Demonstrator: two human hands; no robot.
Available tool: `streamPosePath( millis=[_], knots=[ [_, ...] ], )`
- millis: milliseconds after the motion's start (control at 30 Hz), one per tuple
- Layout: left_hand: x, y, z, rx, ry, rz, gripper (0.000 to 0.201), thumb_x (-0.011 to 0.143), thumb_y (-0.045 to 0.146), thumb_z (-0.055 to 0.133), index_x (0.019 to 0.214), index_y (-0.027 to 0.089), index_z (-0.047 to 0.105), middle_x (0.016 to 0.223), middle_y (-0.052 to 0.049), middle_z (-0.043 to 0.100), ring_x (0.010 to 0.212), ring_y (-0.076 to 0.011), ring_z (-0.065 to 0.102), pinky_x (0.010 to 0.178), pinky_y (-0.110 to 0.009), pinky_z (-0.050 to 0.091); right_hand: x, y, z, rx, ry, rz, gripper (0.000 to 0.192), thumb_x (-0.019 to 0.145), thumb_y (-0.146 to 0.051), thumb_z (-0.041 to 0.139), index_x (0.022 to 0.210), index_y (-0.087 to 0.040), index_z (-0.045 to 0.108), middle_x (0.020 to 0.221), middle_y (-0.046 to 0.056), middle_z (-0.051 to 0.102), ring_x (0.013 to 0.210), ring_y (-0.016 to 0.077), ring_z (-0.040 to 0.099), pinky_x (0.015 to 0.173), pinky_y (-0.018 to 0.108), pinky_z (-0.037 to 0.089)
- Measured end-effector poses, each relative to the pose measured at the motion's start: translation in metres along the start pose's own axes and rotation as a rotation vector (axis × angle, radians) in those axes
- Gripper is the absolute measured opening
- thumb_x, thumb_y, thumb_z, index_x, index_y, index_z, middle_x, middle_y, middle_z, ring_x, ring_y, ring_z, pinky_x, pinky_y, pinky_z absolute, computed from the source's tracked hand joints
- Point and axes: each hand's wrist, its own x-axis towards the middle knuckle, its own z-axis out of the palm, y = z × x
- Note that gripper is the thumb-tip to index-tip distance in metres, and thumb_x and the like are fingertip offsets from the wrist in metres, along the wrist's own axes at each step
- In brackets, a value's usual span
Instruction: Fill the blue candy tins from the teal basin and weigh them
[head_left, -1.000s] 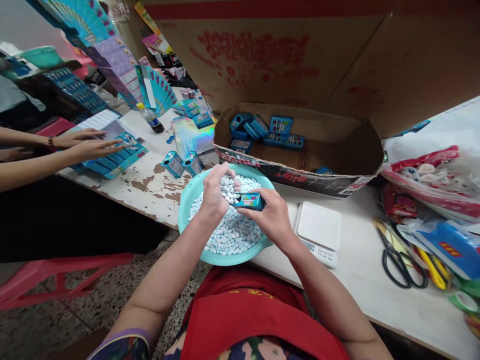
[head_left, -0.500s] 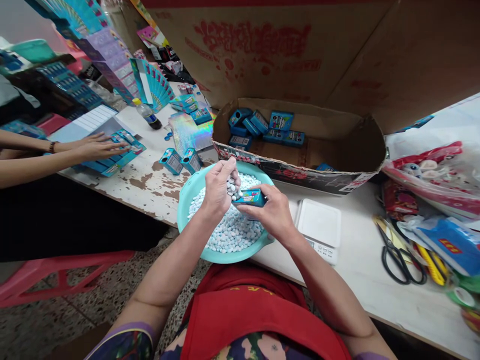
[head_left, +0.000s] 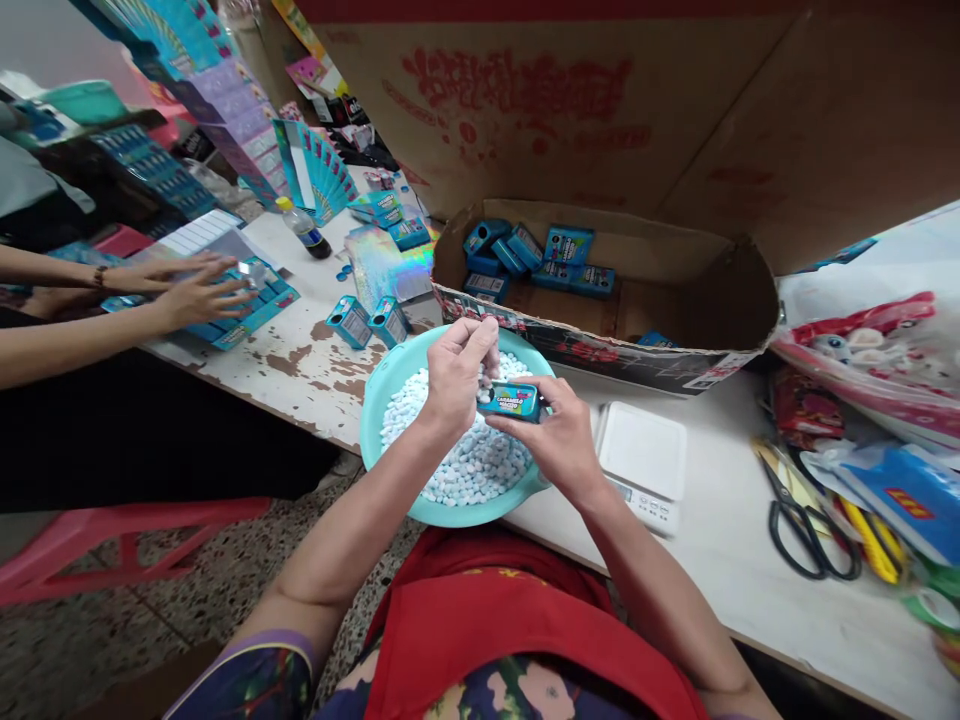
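Cupped closed around some small pale candies (head_left: 485, 385), my left hand (head_left: 457, 375) meets the end of a blue candy tin (head_left: 514, 401). My right hand (head_left: 559, 430) grips that tin on its side, label facing up, with its end turned toward the candies. Both hands are above a turquoise basin (head_left: 373, 400) that holds a heap of loose pale blue and white candies (head_left: 476, 465). Two more blue tins (head_left: 349, 322) with dark round openings stand on the table just beyond the basin.
A cut-down cardboard box (head_left: 675, 362) with several blue tins (head_left: 568, 245) stands behind the basin. To the right are a white scale (head_left: 643, 450), scissors (head_left: 814, 530) and a yellow cutter (head_left: 874, 540). At left a co-worker's hands (head_left: 199, 295) rest over a tray of blue packs; a bottle (head_left: 306, 232) stands nearby.
Fewer candies show in my left hand, which has moved slightly right against the tin's end. The tin has turned a little in my right hand. The co-worker's fingers have spread.
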Motion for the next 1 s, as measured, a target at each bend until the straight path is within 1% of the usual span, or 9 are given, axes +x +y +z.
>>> streamPosePath(
  millis=[133,267,433,600,733,800,900,967,1000],
  knots=[
    [-0.003,0.006,0.001,-0.012,-0.015,0.017,0.037,0.079,0.042,0.071,0.064,0.017,0.049,0.050,0.006,0.044,0.039,-0.0032,0.034,0.036,-0.017,0.024,-0.001,-0.001,-0.002,0.048,-0.013,-0.009,0.037,0.066,-0.042,0.082,0.096,-0.025,0.071,0.090,0.002,0.071,0.084,0.0209,0.064,0.079,0.034,0.049],
    [-0.003,0.009,0.001,-0.014,-0.008,0.028,0.035,0.078,0.042,0.071,0.065,0.017,0.050,0.049,0.006,0.046,0.039,-0.0037,0.034,0.037,-0.017,0.024,-0.001,0.003,0.005,0.124,0.001,0.030,0.041,0.062,-0.040,0.085,0.097,-0.024,0.071,0.095,0.002,0.071,0.089,0.0212,0.065,0.083,0.034,0.050],
    [-0.002,0.009,-0.003,0.030,0.058,0.072,0.034,0.079,0.041,0.070,0.065,0.018,0.050,0.049,0.006,0.046,0.041,-0.0050,0.041,0.039,-0.018,0.029,-0.001,0.006,0.017,0.222,-0.015,0.099,0.041,0.064,-0.040,0.084,0.097,-0.023,0.070,0.097,0.002,0.072,0.092,0.0215,0.065,0.085,0.035,0.050],
    [-0.004,0.004,-0.005,0.038,0.083,0.092,0.031,0.081,0.041,0.067,0.066,0.019,0.051,0.051,0.006,0.048,0.043,-0.0069,0.050,0.045,-0.019,0.040,-0.001,0.003,0.017,0.241,-0.032,0.119,0.042,0.062,-0.037,0.085,0.098,-0.022,0.069,0.100,0.003,0.072,0.093,0.0219,0.065,0.085,0.035,0.050],
    [-0.008,0.006,0.000,0.023,-0.008,0.054,0.032,0.080,0.043,0.068,0.068,0.019,0.051,0.053,0.005,0.051,0.043,-0.0084,0.052,0.044,-0.020,0.043,0.002,0.001,0.016,0.225,-0.037,0.129,0.040,0.062,-0.037,0.085,0.096,-0.023,0.070,0.099,0.003,0.072,0.094,0.0219,0.065,0.085,0.035,0.050],
    [-0.007,0.011,-0.001,0.018,-0.042,0.053,0.032,0.079,0.044,0.068,0.069,0.019,0.051,0.055,0.005,0.052,0.044,-0.0091,0.053,0.045,-0.021,0.044,0.001,0.001,0.013,0.273,-0.039,0.157,0.041,0.060,-0.037,0.085,0.095,-0.022,0.070,0.097,0.002,0.072,0.091,0.0213,0.065,0.084,0.034,0.051],
    [-0.001,0.017,-0.017,0.068,0.015,0.114,0.029,0.082,0.045,0.064,0.074,0.020,0.052,0.060,0.004,0.054,0.047,-0.0102,0.055,0.048,-0.022,0.046,-0.005,0.007,-0.004,0.413,-0.013,0.237,0.049,0.054,-0.038,0.088,0.096,-0.021,0.069,0.089,0.001,0.072,0.083,0.0199,0.067,0.077,0.032,0.054],
    [0.000,0.013,-0.037,0.263,0.009,0.112,0.027,0.084,0.046,0.060,0.079,0.020,0.054,0.066,0.002,0.058,0.056,-0.0126,0.059,0.054,-0.024,0.049,-0.014,0.018,-0.023,0.451,0.070,0.277,0.051,0.052,-0.037,0.090,0.096,-0.022,0.068,0.086,0.000,0.072,0.079,0.0189,0.068,0.074,0.032,0.056],
    [-0.001,0.007,-0.048,0.425,-0.043,0.083,0.027,0.085,0.047,0.059,0.082,0.020,0.057,0.071,0.000,0.061,0.064,-0.0148,0.062,0.059,-0.026,0.051,-0.019,0.025,-0.035,0.437,0.124,0.287,0.051,0.052,-0.036,0.090,0.095,-0.022,0.068,0.086,-0.001,0.071,0.078,0.0184,0.067,0.073,0.032,0.056]
  ],
)
